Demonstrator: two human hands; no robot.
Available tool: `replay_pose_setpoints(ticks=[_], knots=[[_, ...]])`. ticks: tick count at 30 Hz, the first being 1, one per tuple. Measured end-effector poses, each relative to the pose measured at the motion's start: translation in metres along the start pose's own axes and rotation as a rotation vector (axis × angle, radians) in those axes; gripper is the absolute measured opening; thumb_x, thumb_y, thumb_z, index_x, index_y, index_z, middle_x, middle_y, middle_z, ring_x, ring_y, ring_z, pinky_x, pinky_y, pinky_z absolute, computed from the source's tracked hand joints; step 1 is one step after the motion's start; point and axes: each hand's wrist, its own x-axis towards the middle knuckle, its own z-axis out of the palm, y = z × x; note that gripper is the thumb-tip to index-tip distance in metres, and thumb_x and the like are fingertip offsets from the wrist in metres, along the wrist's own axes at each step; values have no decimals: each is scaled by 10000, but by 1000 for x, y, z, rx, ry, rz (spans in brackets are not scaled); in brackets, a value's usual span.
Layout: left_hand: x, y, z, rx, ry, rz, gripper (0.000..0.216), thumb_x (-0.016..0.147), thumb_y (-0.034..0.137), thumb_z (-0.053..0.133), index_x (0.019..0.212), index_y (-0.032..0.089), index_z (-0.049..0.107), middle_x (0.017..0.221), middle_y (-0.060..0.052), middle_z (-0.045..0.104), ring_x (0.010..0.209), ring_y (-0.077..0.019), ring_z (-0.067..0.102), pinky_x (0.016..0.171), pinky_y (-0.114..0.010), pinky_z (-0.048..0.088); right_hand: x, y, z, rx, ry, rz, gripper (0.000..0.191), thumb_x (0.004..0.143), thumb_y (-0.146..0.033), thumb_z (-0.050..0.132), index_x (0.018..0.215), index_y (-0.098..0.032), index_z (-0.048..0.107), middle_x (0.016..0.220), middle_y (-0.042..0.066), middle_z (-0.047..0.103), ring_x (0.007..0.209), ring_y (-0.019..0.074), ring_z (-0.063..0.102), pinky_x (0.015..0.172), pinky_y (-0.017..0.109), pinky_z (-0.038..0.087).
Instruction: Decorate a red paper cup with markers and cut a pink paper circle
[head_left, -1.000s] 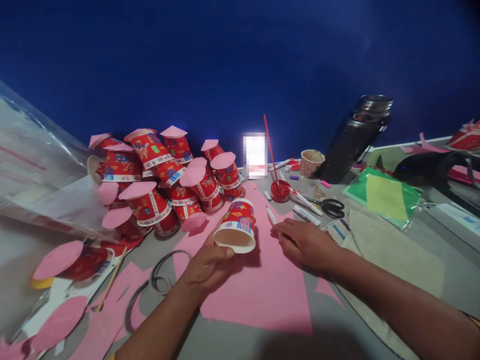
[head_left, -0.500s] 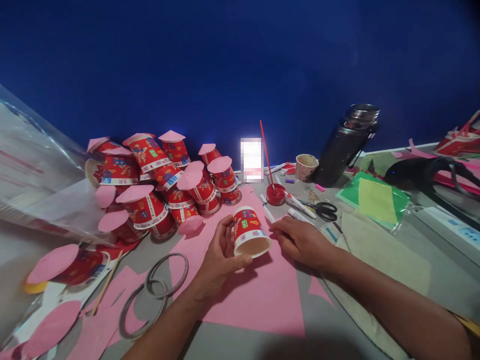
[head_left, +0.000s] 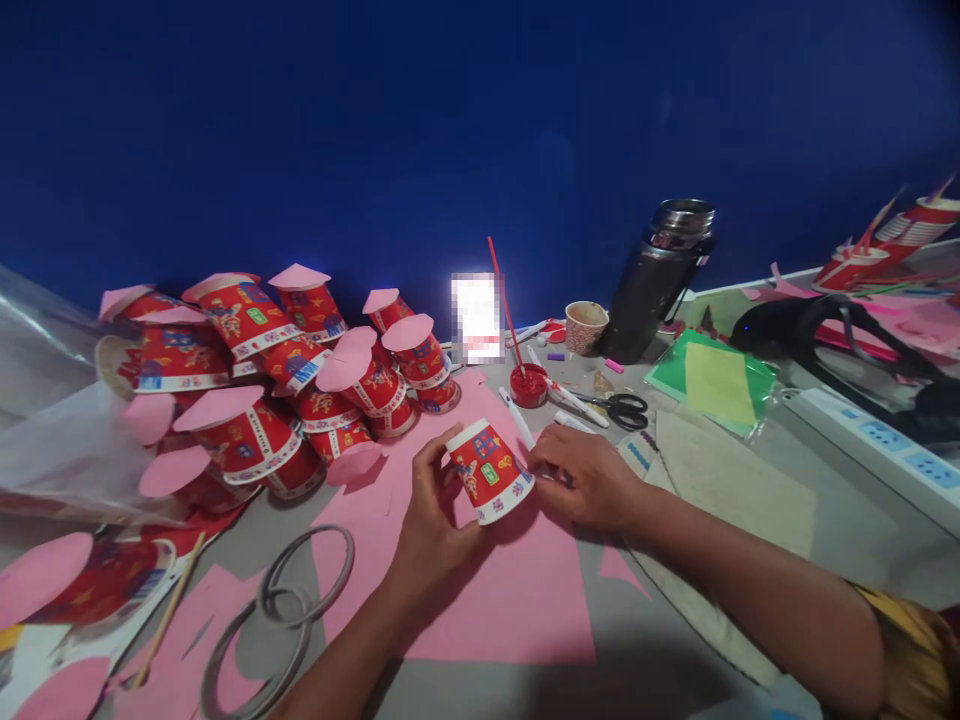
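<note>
Cup (head_left: pixel 491 474) tilted in L hand (head_left: pixel 435 515) (R hand (head_left: pixel 591 475) nr).

A red, tapered paper cup with colourful prints and a white-banded rim (head_left: pixel 491 472) is leaning mouth-down in the left hand (head_left: pixel 436 520), its base pointing up-left.

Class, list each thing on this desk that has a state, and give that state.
Red cup: tilted, wide end down, in left hand
Piled cups: many topped with pink caps
Red pot: open, stick leaning in it
Patterned cup: upright, open
Grey rings: overlapping
Scissors: open or shut, unclear
Power strip: visible sockets unused
</note>
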Motion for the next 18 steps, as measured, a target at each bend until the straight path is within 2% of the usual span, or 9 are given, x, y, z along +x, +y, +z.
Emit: replay_pose_setpoints(ticks=[3,5,9,14,18], knots=[[2,5,-3,40,-23,-38,836,722,287,905,1385,297,396,1458,-129,538,1344,-336,607,1090,-490,544,-1,0,-1,-108,63,-58,106,937,-178,591,899,-214,683,854,46,686,768,184,599,665,305,387],[2,6,-7,102,-31,-27,899,686,290,918,1411,300,385,1489,-133,504,1384,-349,564,1130,-513,508,-3,-2,-2,-202,98,-97,135,965,-202,582,892,-214,695,849,54,689,777,193,594,662,321,368],[-2,6,-16,362,15,120,1002,663,374,941,1480,279,369,1562,-155,395,1481,-387,414,1214,-588,398,-5,-10,-4,-372,116,-122,230,1008,-238,553,844,-214,713,797,57,673,730,196,545,653,354,326],[-9,-1,-18,648,-4,276,1060,698,428,926,1564,248,342,1468,-175,435,1384,-430,464,1099,-643,478,-7,-19,-2,-447,128,-156,276,1021,-264,557,800,-211,714,781,56,657,699,193,508,644,373,322],[-10,-4,-19,727,-46,219,1114,716,503,919,1610,252,304,1438,-178,454,1330,-439,505,1058,-652,502,-8,-20,-1,-429,116,-160,248,1000,-255,583,785,-234,704,801,50,650,711,190,513,643,363,336]])
